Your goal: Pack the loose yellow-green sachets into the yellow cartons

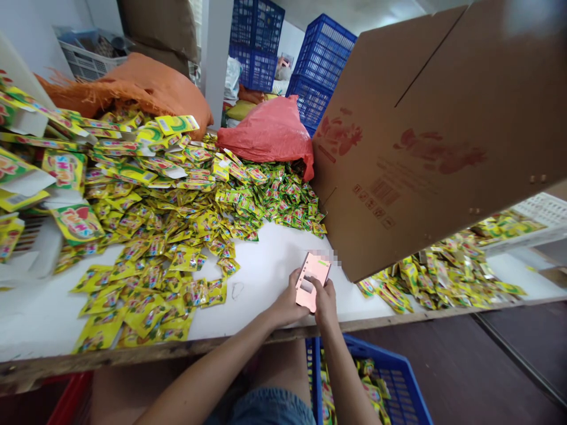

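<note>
My grip pinched the phone [305,283] from both sides, left hand [286,304] and right hand [326,303], right thumb over the lit screen, above the desk [261,260] near its front edge. Had my fingers slackened, it could have slid past that edge toward the blue basket [402,383]; a bump might have tipped the carton [420,177]. The carton bore a barcode, its lettering unreadable; the yellow boxes' [77,223] coloured letters stayed unclear.
</note>
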`<state>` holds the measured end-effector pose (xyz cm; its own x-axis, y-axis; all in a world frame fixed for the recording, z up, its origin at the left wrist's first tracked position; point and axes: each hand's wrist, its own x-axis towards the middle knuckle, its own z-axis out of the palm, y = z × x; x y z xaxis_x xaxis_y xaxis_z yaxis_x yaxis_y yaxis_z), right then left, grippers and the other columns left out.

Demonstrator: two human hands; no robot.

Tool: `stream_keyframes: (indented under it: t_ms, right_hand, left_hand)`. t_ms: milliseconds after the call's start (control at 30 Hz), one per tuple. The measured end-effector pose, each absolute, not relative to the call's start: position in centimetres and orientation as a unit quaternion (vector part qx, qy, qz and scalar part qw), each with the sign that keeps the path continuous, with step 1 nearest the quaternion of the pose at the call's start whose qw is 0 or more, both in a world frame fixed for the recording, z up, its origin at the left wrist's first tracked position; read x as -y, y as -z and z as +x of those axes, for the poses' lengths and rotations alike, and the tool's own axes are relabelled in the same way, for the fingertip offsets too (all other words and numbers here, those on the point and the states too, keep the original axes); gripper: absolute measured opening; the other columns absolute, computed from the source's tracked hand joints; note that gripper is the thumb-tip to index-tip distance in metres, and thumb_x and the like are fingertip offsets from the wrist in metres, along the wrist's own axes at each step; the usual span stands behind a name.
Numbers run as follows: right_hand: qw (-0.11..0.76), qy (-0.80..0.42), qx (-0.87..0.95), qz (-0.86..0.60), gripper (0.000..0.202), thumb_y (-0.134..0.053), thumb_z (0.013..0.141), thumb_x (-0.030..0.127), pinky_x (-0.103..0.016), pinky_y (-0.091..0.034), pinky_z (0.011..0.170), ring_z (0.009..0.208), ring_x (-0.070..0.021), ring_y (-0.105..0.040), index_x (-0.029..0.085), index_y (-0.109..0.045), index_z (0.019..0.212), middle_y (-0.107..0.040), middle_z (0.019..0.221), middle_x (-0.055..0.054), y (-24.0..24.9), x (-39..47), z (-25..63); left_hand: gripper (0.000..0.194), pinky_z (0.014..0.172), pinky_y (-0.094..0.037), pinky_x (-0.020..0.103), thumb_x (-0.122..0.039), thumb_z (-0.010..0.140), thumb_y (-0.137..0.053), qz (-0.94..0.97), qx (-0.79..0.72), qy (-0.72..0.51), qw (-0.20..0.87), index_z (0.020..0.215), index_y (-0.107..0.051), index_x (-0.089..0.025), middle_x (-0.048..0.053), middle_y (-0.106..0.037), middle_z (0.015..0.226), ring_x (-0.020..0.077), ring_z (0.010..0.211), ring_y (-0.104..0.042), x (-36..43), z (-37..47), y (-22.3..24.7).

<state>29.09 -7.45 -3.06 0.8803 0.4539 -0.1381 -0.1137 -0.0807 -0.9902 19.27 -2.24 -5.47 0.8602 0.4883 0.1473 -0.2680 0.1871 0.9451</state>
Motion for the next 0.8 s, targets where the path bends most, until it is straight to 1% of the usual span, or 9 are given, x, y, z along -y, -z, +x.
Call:
stream_keyframes:
  t_ms: [167,333,600,800]
  right_hand:
    - [0.670,-0.216,0.117,-0.701,0.035,-0.068,0.063,0.035,-0.029,-0.052,0.058,0.070,-0.0190,-0.064,0.019,-0.051,0.090,-0.066,0.079,0.001,2.99,7.35,29.09]
    - [0.671,-0.221,0.110,-0.699,0.033,-0.067,0.065,0.035,-0.028,-0.052,0.054,0.064,-0.0177,-0.064,0.019,-0.050,0.089,-0.066,0.075,0.002,2.77,7.33,29.02]
    - [0.688,-0.236,0.106,-0.679,0.032,-0.064,0.069,0.041,-0.029,-0.053,0.054,0.060,-0.0169,-0.065,0.019,-0.050,0.088,-0.067,0.073,0.001,2.38,7.22,28.68]
    - [0.693,-0.237,0.101,-0.674,0.032,-0.065,0.069,0.041,-0.029,-0.053,0.054,0.059,-0.0169,-0.065,0.019,-0.051,0.087,-0.067,0.071,0.001,2.31,7.20,28.59]
  left_hand:
    - [0.102,0.084,-0.045,0.037,-0.003,0.061,-0.064,0.588,-0.087,-0.249,0.764,0.139,-0.001,-0.022,0.014,-0.050,0.123,0.0236,0.102,-0.055,2.25,19.33,5.43]
    - [0.101,0.088,-0.043,0.039,-0.004,0.061,-0.065,0.590,-0.082,-0.253,0.763,0.138,-0.002,-0.022,0.015,-0.049,0.125,0.0246,0.106,-0.054,2.21,19.19,5.16]
    - [0.103,0.090,-0.042,0.040,-0.006,0.060,-0.068,0.576,-0.082,-0.252,0.773,0.138,-0.003,-0.022,0.015,-0.049,0.125,0.0253,0.108,-0.053,2.21,19.13,4.90]
    - [0.102,0.092,-0.041,0.040,-0.004,0.060,-0.067,0.574,-0.076,-0.263,0.772,0.138,-0.004,-0.022,0.015,-0.048,0.126,0.0249,0.109,-0.052,2.26,19.27,5.08]
